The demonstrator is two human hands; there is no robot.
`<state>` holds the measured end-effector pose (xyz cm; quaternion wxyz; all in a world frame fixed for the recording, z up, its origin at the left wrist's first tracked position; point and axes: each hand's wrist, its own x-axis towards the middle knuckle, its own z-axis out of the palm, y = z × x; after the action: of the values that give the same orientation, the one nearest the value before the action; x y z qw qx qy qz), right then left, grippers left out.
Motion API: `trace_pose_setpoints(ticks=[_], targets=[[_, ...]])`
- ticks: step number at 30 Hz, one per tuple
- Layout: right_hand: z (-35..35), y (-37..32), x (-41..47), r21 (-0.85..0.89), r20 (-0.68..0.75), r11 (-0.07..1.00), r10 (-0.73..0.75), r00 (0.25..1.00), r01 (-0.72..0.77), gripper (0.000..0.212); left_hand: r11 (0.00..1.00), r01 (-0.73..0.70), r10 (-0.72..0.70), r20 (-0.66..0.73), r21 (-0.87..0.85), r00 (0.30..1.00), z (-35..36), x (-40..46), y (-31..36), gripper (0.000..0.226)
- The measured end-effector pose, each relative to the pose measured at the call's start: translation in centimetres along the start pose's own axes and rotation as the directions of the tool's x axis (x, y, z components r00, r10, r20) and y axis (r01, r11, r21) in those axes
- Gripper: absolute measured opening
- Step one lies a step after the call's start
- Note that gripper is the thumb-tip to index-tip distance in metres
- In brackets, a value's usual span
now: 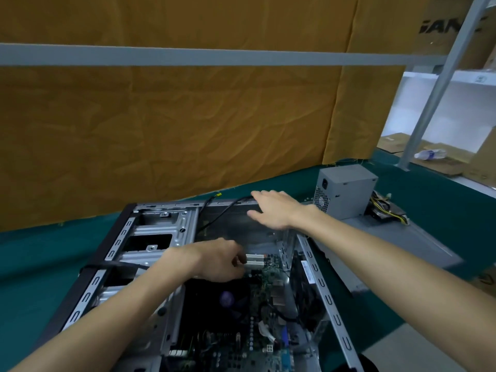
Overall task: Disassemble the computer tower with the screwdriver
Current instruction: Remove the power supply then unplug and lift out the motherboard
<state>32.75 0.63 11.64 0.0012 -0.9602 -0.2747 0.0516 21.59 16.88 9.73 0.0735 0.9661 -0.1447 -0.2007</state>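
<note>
The open computer tower [150, 232] lies on its side on the green table, its motherboard [257, 334] and black CPU fan [228, 299] exposed. My left hand [220, 260] reaches inside with curled fingers at the white expansion slots [255, 260]; what it pinches is hidden. My right hand [273, 208] rests flat with straight fingers on the far top edge of the case, beside a black cable [222, 210]. No screwdriver is visible.
A grey power supply [343, 191] with coloured wires [386, 208] stands on a removed grey side panel [389, 251] right of the case. Brown cardboard forms the wall behind. A metal shelf post and boxes are at the far right.
</note>
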Motion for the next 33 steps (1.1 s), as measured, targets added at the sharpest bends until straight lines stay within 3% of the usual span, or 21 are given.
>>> trace_pose_setpoints(ticks=[2, 3, 5, 6, 7, 9, 10, 12, 15, 18, 26, 29, 33], targets=[[-0.2, -0.2, -0.5, -0.010, -0.006, 1.000, 0.002, 1.000, -0.002, 0.071, 1.000, -0.025, 0.027, 0.149, -0.017, 0.989, -0.1, -0.5, 0.6, 0.052], [-0.1, -0.8, -1.0, -0.035, -0.084, 0.999, -0.033, 0.996, 0.030, 0.067, 0.999, -0.031, 0.034, 0.199, -0.018, 0.979, 0.0, -0.8, 0.6, 0.058], [0.6, -2.5, -2.1, -0.081, -0.304, 0.982, -0.188, 0.934, 0.171, 0.045, 0.998, -0.051, 0.055, 0.281, -0.022, 0.958, 0.1, -1.3, 0.6, 0.072], [1.0, -3.4, -2.9, -0.067, -0.323, 0.971, -0.240, 0.915, 0.231, 0.031, 0.998, -0.061, 0.064, 0.306, -0.018, 0.950, 0.0, -1.5, 0.5, 0.082], [1.3, -4.0, -3.7, -0.026, -0.261, 0.965, -0.258, 0.930, 0.261, 0.020, 0.997, -0.075, 0.074, 0.309, -0.008, 0.948, 0.0, -1.7, 0.5, 0.088], [1.8, -4.4, -4.6, -0.014, 0.044, 0.982, -0.185, 0.982, 0.186, 0.015, 0.993, -0.116, 0.105, 0.270, 0.026, 0.957, 0.3, -1.8, 0.3, 0.095], [2.2, -4.5, -4.8, -0.066, 0.195, 0.987, -0.132, 0.972, 0.147, 0.017, 0.991, -0.131, 0.119, 0.247, 0.033, 0.962, 0.6, -1.9, 0.3, 0.096], [3.1, -4.6, -5.0, -0.124, 0.315, 0.986, -0.066, 0.947, 0.111, 0.023, 0.986, -0.165, 0.154, 0.218, 0.032, 0.964, 1.1, -2.0, 0.3, 0.102], [3.8, -5.2, -4.9, -0.067, 0.347, 0.996, -0.033, 0.937, 0.060, 0.031, 0.975, -0.215, 0.203, 0.171, 0.049, 0.964, 1.4, -2.2, 0.3, 0.108], [3.4, -5.4, -5.0, -0.058, 0.386, 0.998, -0.003, 0.923, 0.027, 0.024, 0.968, -0.244, 0.237, 0.099, 0.063, 0.966, 1.5, -2.5, 0.6, 0.095], [3.5, -4.6, -4.7, -0.037, 0.188, 0.995, 0.097, 0.977, -0.092, 0.023, 0.982, -0.099, 0.101, -0.005, 0.159, 0.995, 1.6, -2.3, 0.6, 0.074], [3.7, -4.6, -4.0, -0.096, 0.297, 0.992, 0.112, 0.948, -0.087, 0.022, 0.986, -0.064, 0.060, 0.033, 0.151, 0.998, 1.6, -1.8, 0.9, 0.070], [2.9, -4.6, -2.1, -0.131, 0.444, 0.989, 0.115, 0.888, -0.063, 0.020, 0.988, -0.036, 0.026, 0.067, 0.153, 0.997, 1.8, -1.6, 0.8, 0.082]])
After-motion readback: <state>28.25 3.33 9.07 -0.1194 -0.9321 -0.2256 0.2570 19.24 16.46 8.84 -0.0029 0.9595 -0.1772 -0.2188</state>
